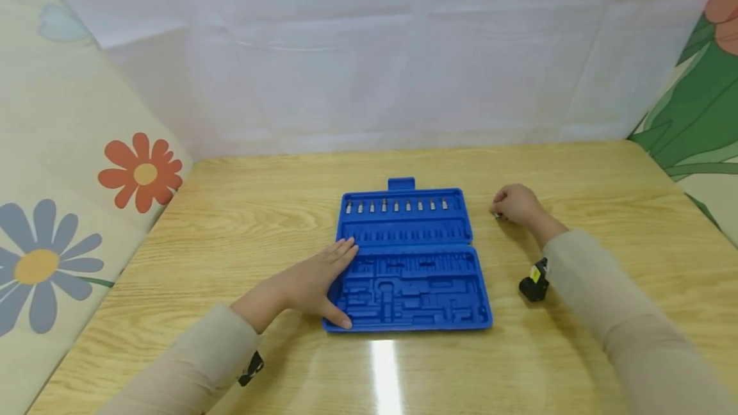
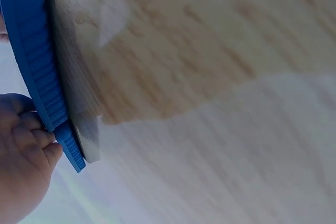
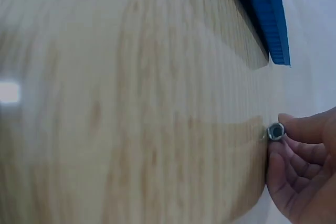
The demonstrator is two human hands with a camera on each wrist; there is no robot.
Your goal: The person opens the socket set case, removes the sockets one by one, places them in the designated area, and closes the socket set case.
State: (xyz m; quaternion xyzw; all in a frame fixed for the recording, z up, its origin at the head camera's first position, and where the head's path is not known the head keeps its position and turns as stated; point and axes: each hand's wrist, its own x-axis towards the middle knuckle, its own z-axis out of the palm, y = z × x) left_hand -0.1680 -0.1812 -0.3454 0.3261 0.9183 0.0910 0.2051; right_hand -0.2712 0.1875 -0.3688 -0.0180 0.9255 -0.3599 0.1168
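Observation:
An open blue plastic tool case [image 1: 426, 287] lies flat on the table with its lid folded back. In the lid, a row of several small silver bits [image 1: 396, 206] stands in slots; the lower half shows bare moulded recesses. My left hand [image 1: 317, 277] rests on the case's left edge, fingers spread and straight, thumb at the front corner. To the right of the lid, my right hand [image 1: 517, 205] pinches a small silver socket [image 3: 275, 131] between thumb and fingers, close over the table. Its hollow round end faces the right wrist camera.
The wood-grain table [image 1: 259, 210] extends around the case on all sides. A white cloth [image 1: 346, 69] hangs behind it, and flower-patterned panels [image 1: 46, 146] stand at both sides. Black wrist cameras [image 1: 535, 282] hang below both sleeves, near the tabletop.

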